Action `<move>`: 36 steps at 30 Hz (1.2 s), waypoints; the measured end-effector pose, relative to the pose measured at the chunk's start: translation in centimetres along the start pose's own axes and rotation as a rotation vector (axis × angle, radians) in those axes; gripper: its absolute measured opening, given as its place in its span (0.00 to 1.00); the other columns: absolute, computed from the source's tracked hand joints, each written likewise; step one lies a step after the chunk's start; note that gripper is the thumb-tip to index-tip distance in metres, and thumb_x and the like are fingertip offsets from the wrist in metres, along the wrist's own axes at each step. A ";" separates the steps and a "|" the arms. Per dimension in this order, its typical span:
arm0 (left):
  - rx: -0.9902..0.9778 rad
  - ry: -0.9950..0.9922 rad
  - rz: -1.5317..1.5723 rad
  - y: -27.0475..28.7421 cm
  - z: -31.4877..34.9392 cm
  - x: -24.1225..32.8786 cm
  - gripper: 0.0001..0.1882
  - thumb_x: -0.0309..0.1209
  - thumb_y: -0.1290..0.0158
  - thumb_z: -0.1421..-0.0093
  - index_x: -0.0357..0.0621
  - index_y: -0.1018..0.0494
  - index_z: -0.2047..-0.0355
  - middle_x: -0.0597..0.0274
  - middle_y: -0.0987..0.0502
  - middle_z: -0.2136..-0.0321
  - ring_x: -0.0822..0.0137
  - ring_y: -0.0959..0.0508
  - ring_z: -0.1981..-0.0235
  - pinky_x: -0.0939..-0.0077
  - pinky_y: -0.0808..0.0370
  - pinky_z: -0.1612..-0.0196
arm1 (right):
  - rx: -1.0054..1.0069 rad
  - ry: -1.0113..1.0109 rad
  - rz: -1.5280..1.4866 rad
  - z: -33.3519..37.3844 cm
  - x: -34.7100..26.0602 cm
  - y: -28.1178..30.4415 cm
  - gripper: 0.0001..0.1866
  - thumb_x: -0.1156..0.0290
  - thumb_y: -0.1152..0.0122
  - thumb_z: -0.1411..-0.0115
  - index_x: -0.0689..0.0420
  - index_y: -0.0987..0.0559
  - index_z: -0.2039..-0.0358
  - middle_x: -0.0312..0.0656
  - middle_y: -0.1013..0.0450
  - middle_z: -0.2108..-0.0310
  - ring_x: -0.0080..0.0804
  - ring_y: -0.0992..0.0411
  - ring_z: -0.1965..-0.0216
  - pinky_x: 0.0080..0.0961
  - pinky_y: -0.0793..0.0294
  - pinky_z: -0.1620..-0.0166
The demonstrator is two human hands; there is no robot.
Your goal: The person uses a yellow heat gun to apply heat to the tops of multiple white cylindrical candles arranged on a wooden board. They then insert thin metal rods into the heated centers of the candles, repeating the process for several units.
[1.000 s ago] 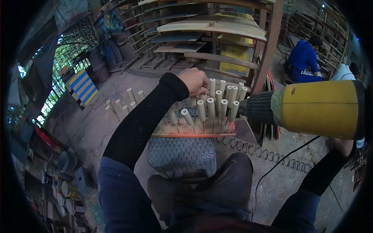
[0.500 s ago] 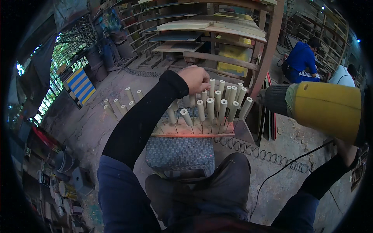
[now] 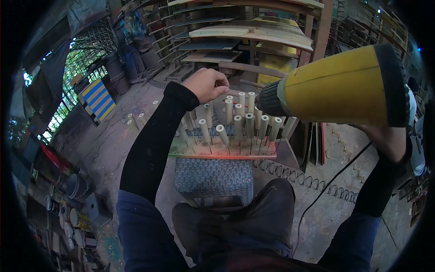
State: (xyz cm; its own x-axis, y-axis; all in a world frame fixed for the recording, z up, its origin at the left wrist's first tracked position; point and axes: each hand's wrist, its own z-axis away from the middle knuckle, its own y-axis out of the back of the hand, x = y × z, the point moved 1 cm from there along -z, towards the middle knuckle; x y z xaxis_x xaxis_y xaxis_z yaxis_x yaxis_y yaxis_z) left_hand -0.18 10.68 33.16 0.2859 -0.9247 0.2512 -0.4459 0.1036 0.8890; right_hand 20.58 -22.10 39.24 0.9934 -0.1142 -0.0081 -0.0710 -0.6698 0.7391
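My right hand [image 3: 389,139] is wrapped around the yellow corded heat gun [image 3: 337,86], the grip largely hidden behind the housing; the black nozzle [image 3: 270,100] faces left, overlapping the rightmost pale hollow cylinders [image 3: 250,126] in view. These stand on thin rods above a board [image 3: 225,151] on the woven stool [image 3: 214,179], some tilted. My left hand [image 3: 206,85], fingers curled, is near the rear cylinders; whether it holds anything I cannot tell.
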 end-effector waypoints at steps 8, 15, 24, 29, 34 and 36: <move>0.096 -0.130 0.011 -2.4 1.2 -0.6 0.09 0.30 0.47 0.44 0.39 0.23 0.66 0.54 0.24 0.73 0.57 0.24 0.68 0.68 0.28 0.63 | -0.029 0.116 -0.365 -3.2 -2.3 -1.1 0.17 0.74 0.29 0.56 0.63 0.22 0.64 0.43 0.23 0.67 0.31 0.25 0.66 0.23 0.27 0.63; 0.070 -0.157 -0.122 -4.2 0.8 -1.8 0.09 0.30 0.46 0.47 0.40 0.22 0.68 0.52 0.25 0.72 0.52 0.25 0.67 0.65 0.28 0.62 | 0.036 0.216 -0.317 -3.5 -1.6 -2.0 0.15 0.78 0.32 0.54 0.65 0.23 0.65 0.42 0.23 0.71 0.23 0.25 0.73 0.18 0.28 0.74; -0.167 0.138 0.070 -2.0 1.6 -0.5 0.11 0.33 0.42 0.49 0.38 0.22 0.68 0.51 0.21 0.69 0.57 0.22 0.66 0.69 0.27 0.60 | -0.019 0.184 -0.336 -3.4 -0.9 -1.6 0.18 0.78 0.33 0.53 0.67 0.26 0.61 0.42 0.23 0.72 0.21 0.27 0.80 0.14 0.32 0.85; -0.100 0.033 0.064 -2.9 1.3 -1.7 0.11 0.33 0.43 0.48 0.37 0.22 0.68 0.50 0.22 0.71 0.55 0.23 0.67 0.66 0.27 0.61 | -0.101 0.047 -0.534 -3.4 -1.8 -0.8 0.20 0.80 0.34 0.53 0.69 0.29 0.59 0.46 0.24 0.69 0.25 0.26 0.77 0.15 0.28 0.83; -0.049 0.007 0.042 -3.3 0.7 -1.7 0.10 0.32 0.44 0.47 0.37 0.23 0.69 0.50 0.23 0.71 0.53 0.23 0.68 0.64 0.28 0.62 | -0.155 -0.057 -0.500 -3.5 0.3 -0.2 0.26 0.80 0.32 0.55 0.68 0.32 0.56 0.50 0.26 0.65 0.30 0.25 0.72 0.19 0.24 0.80; -0.050 -0.009 0.040 -3.4 0.3 -1.4 0.10 0.32 0.45 0.46 0.36 0.23 0.70 0.50 0.24 0.71 0.53 0.24 0.68 0.64 0.28 0.62 | -0.221 -0.231 -0.500 -3.6 0.3 1.3 0.28 0.79 0.31 0.56 0.68 0.33 0.55 0.49 0.27 0.63 0.31 0.24 0.68 0.21 0.22 0.75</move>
State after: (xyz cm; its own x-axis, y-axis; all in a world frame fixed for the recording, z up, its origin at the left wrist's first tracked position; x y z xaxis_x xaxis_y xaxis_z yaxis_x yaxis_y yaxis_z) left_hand 0.71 11.57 29.65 0.2613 -0.9226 0.2839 -0.4141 0.1586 0.8963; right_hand 21.09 -20.39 42.65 0.8543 0.0023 -0.5198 0.4457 -0.5178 0.7302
